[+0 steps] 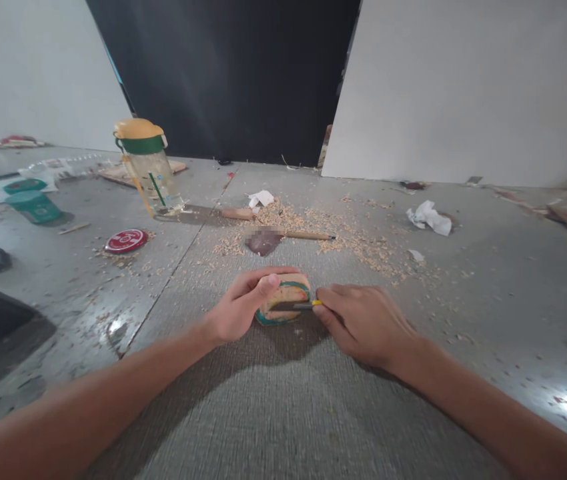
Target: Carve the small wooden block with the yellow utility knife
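A small painted wooden piece (287, 293), tan with green and red bands, lies on the grey table (283, 413) in front of me. My left hand (243, 303) is closed around its left side, thumb on top. My right hand (358, 320) grips a small tool with a yellow collar and a dark metal tip (306, 305). The tip rests against the right side of the wooden piece.
Wood shavings (313, 230) are scattered behind the piece, with a wooden-handled tool (308, 235), a dark scrap (262, 242) and crumpled paper (428, 217). A yellow-lidded bottle (147, 167), a red lid (126, 241) and a green cup (33, 203) stand left. White boards rise behind.
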Tool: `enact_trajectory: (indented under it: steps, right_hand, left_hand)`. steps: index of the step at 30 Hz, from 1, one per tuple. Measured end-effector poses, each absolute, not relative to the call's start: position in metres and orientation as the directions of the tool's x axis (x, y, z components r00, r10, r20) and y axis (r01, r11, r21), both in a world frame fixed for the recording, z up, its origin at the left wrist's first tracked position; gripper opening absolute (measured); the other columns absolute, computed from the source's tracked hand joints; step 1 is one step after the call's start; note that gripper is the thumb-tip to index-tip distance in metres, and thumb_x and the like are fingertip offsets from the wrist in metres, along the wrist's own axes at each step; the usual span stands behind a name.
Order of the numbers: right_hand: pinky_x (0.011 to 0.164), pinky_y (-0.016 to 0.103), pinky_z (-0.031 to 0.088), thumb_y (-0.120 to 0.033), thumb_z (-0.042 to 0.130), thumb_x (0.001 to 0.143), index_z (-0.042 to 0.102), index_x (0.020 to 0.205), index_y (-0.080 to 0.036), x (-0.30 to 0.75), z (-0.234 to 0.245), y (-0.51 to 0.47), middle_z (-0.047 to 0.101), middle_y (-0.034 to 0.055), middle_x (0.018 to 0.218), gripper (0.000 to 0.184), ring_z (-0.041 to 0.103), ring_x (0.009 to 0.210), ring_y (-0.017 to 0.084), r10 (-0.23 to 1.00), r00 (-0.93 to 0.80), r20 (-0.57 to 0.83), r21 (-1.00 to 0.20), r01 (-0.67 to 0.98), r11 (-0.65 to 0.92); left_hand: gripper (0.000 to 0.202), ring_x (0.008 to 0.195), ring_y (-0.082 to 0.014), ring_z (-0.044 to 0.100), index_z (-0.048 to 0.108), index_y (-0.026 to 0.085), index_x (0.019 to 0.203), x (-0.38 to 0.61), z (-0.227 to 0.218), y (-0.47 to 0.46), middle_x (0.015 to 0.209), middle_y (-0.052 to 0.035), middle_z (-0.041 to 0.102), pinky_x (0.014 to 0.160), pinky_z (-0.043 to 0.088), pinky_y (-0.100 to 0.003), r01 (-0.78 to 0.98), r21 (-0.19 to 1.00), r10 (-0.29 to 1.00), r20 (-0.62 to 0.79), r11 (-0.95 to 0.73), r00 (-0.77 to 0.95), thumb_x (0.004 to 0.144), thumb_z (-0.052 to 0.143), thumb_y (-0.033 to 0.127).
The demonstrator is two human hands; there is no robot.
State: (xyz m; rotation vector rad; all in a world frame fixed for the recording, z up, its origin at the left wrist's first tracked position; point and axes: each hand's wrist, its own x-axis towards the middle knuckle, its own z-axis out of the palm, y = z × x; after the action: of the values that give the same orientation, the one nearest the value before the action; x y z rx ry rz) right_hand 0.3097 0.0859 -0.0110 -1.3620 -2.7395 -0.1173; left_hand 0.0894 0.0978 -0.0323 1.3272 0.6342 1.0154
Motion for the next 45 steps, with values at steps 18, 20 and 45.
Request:
enact_trajectory:
  steps: [18, 20, 45]
  right_hand:
    - [0.058, 0.031, 0.033, -0.045, 0.034, 0.096, 0.060, 0.074, -0.023, 0.370, -0.017, 0.123, 0.067, 0.0047, 0.071, 0.041, 0.059, 0.063, 0.021, 0.950, -0.176, 0.257, -0.179, 0.958, 0.226]
    - [0.060, 0.033, 0.036, -0.045, 0.039, 0.094, 0.062, 0.071, -0.023, 0.378, -0.014, 0.138, 0.068, 0.0063, 0.073, 0.039, 0.061, 0.068, 0.024, 0.970, -0.150, 0.192, -0.111, 0.979, 0.174]
    - [0.042, 0.027, 0.026, -0.069, 0.025, 0.090, 0.037, 0.081, -0.027, 0.287, 0.030, 0.186, 0.021, -0.0097, 0.054, 0.045, 0.022, 0.042, 0.012, 0.961, -0.102, 0.257, -0.902, 0.331, 0.277]
  left_hand:
    - [0.040, 0.089, -0.0202, 0.067, 0.070, 0.018, 0.108, 0.091, -0.040, 0.111, 0.103, -0.0087, 0.073, 0.077, 0.053, -0.029, -0.283, 0.958, 0.985, 0.081, -0.035, 0.152, 0.078, 0.070, 0.044]
    - [0.039, 0.087, -0.0198, 0.067, 0.071, 0.017, 0.106, 0.090, -0.039, 0.111, 0.100, -0.0085, 0.073, 0.075, 0.053, -0.028, -0.222, 0.974, 0.986, 0.070, -0.035, 0.152, 0.076, 0.072, 0.042]
    - [0.045, 0.084, -0.0220, 0.066, 0.072, 0.014, 0.102, 0.093, -0.024, 0.105, 0.097, -0.0102, 0.074, 0.072, 0.051, -0.029, 0.031, 0.999, 0.968, 0.028, -0.037, 0.250, 0.078, 0.066, 0.052]
